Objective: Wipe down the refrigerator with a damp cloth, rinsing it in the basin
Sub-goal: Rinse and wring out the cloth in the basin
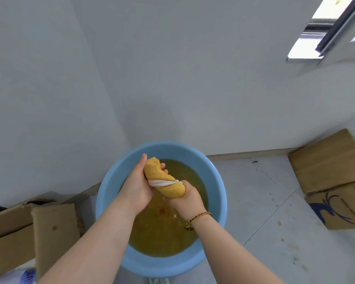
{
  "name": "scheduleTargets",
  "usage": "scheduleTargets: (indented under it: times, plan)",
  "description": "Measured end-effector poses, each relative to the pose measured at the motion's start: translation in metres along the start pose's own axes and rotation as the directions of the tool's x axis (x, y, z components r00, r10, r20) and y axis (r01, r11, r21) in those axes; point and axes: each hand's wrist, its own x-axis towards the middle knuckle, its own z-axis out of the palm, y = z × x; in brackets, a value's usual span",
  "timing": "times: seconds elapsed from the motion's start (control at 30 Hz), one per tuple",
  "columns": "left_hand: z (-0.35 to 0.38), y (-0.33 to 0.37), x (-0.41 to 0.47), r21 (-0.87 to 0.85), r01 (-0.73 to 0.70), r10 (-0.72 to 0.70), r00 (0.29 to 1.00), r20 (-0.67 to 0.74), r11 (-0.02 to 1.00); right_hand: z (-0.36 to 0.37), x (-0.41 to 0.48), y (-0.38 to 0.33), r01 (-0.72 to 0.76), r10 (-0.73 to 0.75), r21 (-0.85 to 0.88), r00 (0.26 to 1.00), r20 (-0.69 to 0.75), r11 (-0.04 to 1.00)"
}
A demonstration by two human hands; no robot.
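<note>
You've got the cloth [165, 177] up over the basin [109, 187], twisted into a tight rope between two fists. Your left hand [136, 188] wraps the far end, fingers curled right round it, thumb pointing to twelve o'clock. Your right hand [190, 198], at four o'clock from the left, clamps the near end with its fingers closed round the yellow pile. A pale strip of edging shows in the twist between them.

I read this as the wringing part of the rinse. The cloth hangs clear above the water [162, 236], which looks murky yellow-brown.

As I judge it, the next move calls for opposite turns of the wrists until the cloth is damp rather than dripping, held over the basin so the run-off lands inside. Then shake it open and take it to the refrigerator, which I can't pick out for certain here.

As for writing, the printed box [340, 206] at four o'clock from the basin carries a dark blue brush-stroke graphic, and the small lettering beside it is too blurred to read. At seven o'clock, a bottle [19, 275] shows white letters on blue, cut off at the edge and unreadable. The plain boxes [53, 232] at eight o'clock show no print.
</note>
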Motion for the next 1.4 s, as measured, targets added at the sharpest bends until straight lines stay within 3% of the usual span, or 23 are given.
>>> scheduleTargets:
  times: [0.07, 0.17, 0.27, 0.37, 0.43, 0.53, 0.6, 0.83, 1.0, 1.1, 1.2, 1.3, 1.4]
  plan:
    - [0.007, -0.011, -0.013, -0.038, -0.019, 0.020, 0.999, 0.050, 0.999, -0.010, -0.012, 0.000, 0.016, -0.001, 0.171, 0.996, -0.092, 0.985]
    - [0.029, -0.034, -0.039, 0.060, -0.077, 0.070, 0.991, 0.113, 0.995, -0.030, -0.040, -0.001, 0.063, 0.014, 0.347, 0.977, -0.214, 0.936]
    - [0.056, -0.057, -0.068, 0.169, -0.179, 0.141, 0.966, 0.218, 0.969, -0.056, -0.076, 0.012, 0.094, -0.003, 0.334, 0.965, -0.262, 0.938]
    - [0.088, -0.083, -0.104, 0.223, -0.247, 0.170, 0.935, 0.312, 0.943, -0.087, -0.131, 0.030, 0.033, -0.006, 0.098, 0.965, -0.263, 0.995]
    - [0.108, -0.105, -0.128, 0.293, -0.274, 0.156, 0.917, 0.368, 0.916, -0.108, -0.172, 0.045, 0.052, -0.014, 0.092, 0.929, -0.369, 0.994]
    - [0.140, -0.145, -0.169, 0.398, -0.317, 0.140, 0.899, 0.414, 0.861, -0.150, -0.235, 0.063, 0.245, 0.012, 0.335, 0.791, -0.612, 0.910]
    - [0.161, -0.170, -0.196, 0.456, -0.339, 0.101, 0.877, 0.469, 0.823, -0.172, -0.271, 0.078, 0.304, 0.000, 0.302, 0.704, -0.710, 0.903]
    - [0.231, -0.260, -0.283, 0.510, -0.547, 0.004, 0.684, 0.729, 0.663, -0.226, -0.389, 0.127, 0.331, 0.086, 0.314, 0.555, -0.828, 0.890]
    - [0.264, -0.325, -0.319, 0.541, -0.646, -0.206, 0.521, 0.828, 0.539, -0.253, -0.459, 0.168, 0.236, 0.229, 0.333, 0.377, -0.898, 0.913]
    - [0.282, -0.364, -0.332, 0.532, -0.661, -0.310, 0.433, 0.846, 0.529, -0.263, -0.489, 0.195, 0.140, 0.297, 0.336, 0.241, -0.924, 0.931]
    - [0.299, -0.398, -0.344, 0.545, -0.599, -0.422, 0.348, 0.837, 0.586, -0.274, -0.516, 0.224, 0.106, 0.338, 0.348, 0.105, -0.935, 0.931]
    - [0.322, -0.427, -0.354, 0.591, -0.506, -0.529, 0.279, 0.801, 0.628, -0.293, -0.538, 0.248, 0.174, 0.430, 0.421, -0.019, -0.903, 0.890]
    - [0.354, -0.456, -0.355, 0.616, -0.512, -0.563, 0.279, 0.778, 0.598, -0.313, -0.552, 0.268, 0.294, 0.532, 0.480, -0.130, -0.837, 0.827]
